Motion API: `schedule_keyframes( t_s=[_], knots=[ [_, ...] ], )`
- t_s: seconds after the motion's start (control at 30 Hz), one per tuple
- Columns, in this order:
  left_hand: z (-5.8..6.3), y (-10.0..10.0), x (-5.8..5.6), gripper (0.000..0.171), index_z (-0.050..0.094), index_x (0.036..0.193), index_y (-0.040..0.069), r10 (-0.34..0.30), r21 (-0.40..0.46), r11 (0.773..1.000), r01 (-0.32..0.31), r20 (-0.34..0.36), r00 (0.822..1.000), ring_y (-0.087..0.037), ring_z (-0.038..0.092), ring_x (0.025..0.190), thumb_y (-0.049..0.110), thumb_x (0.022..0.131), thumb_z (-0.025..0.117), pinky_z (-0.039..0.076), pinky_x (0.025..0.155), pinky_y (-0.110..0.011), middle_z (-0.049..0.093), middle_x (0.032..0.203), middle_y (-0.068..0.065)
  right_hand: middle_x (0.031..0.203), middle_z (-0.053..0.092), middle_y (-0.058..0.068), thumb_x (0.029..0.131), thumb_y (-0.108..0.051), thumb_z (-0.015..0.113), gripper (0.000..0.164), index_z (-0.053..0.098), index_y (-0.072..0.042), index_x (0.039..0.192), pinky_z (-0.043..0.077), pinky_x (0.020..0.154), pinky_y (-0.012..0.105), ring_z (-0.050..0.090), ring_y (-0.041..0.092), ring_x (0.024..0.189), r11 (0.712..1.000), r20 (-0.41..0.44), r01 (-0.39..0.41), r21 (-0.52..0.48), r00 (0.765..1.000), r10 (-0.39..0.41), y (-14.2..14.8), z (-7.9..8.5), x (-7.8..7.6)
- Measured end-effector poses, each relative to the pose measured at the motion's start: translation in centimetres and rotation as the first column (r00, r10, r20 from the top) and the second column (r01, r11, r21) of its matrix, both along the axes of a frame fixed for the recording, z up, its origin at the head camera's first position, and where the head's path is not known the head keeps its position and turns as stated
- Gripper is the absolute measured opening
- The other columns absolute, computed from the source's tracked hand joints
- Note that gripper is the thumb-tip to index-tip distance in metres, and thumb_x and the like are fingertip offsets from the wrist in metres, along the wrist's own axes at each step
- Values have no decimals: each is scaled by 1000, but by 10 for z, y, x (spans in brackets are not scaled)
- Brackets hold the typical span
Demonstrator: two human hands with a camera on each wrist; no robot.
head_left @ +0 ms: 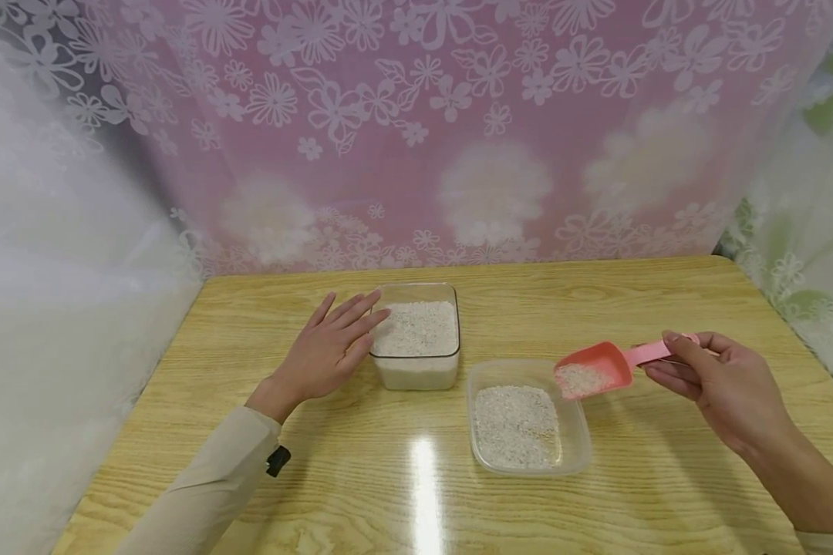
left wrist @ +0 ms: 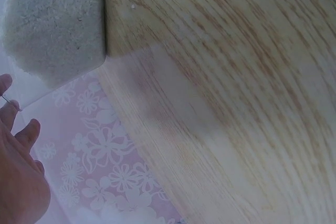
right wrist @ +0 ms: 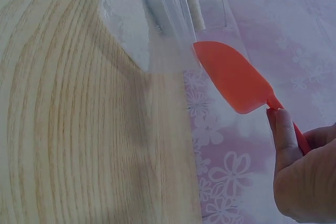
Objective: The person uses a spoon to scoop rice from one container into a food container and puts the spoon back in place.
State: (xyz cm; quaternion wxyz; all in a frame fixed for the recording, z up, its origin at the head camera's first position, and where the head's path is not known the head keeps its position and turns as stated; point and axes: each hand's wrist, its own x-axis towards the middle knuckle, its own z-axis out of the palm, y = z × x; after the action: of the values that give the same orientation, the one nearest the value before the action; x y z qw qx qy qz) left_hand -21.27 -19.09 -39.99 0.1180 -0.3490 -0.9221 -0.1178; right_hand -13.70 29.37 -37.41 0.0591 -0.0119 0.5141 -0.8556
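My right hand (head_left: 732, 385) grips the handle of a pink scoop (head_left: 600, 368) that carries some rice. The scoop's front edge is over the right rim of a low clear plastic container (head_left: 575, 455), which has rice (head_left: 517, 424) on its bottom. In the right wrist view the underside of the scoop (right wrist: 231, 77) faces me. My left hand (head_left: 329, 347) has its fingers spread and touches the left rim of a taller clear container (head_left: 416, 374) with more rice in it. The left wrist view shows only part of that hand (left wrist: 21, 166) beside this container.
Both containers stand on a wood-grain table (head_left: 319, 478), the taller one farther back and to the left. A pink flowered curtain (head_left: 389, 154) hangs behind the table's back edge. Pale curtains flank the table on the left (head_left: 62, 308) and right.
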Motion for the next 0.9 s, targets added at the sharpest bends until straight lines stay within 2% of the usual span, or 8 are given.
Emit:
schedule_keyframes(
  t_s=[0.4,0.7,0.9],
  knots=[
    [-1,1,0,44,40,148,23,2,1,1000,-2,6,1000,-20,22,142,29,104,36,2,116,-46,23,156,3,88,70,16,97,-1,52,8,55,4,92,55,72,34,71,28,79,994,22,41,103,999,-44,-6,8,-2],
    [0,1,0,44,39,148,24,8,-5,1000,-8,12,1000,-18,21,142,31,105,34,1,116,-46,21,157,5,89,71,12,96,-6,58,11,53,2,90,56,71,33,71,27,78,981,24,71,181,997,-77,-8,12,-2],
    [0,0,0,44,39,148,24,11,-6,1000,-11,8,1000,-17,21,142,31,105,33,2,116,-46,22,157,3,90,71,11,94,-11,61,16,53,3,91,55,72,32,71,26,78,968,42,64,243,996,-76,-8,13,-2]
  ],
)
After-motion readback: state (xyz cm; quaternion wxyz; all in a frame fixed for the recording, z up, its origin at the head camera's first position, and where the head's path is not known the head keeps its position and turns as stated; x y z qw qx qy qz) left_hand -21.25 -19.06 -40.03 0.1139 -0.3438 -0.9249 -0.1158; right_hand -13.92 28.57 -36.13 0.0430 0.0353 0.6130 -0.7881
